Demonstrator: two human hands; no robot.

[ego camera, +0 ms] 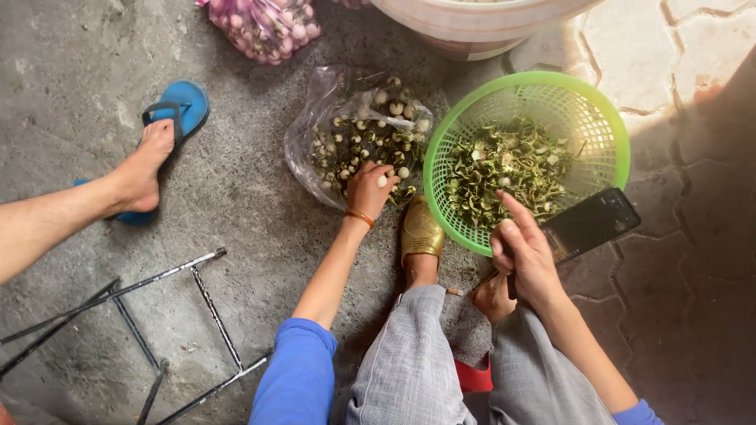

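My left hand (368,189) reaches into a clear plastic bag (315,118) spread on the concrete, its fingers closed around a small white seed among several pale and green-husked seeds (358,138). My right hand (524,252) holds a black phone (591,224) tilted over the rim of a green plastic basket (606,126). Green peeled husks (508,169) fill the basket's bottom. One of my feet wears a gold shoe (420,230) between the bag and the basket.
Another person's bare leg and foot in a blue sandal (169,118) come in from the left. A metal frame (142,323) lies on the floor at lower left. A pink bag of bulbs (268,27) and a large pale basin (472,27) stand beyond.
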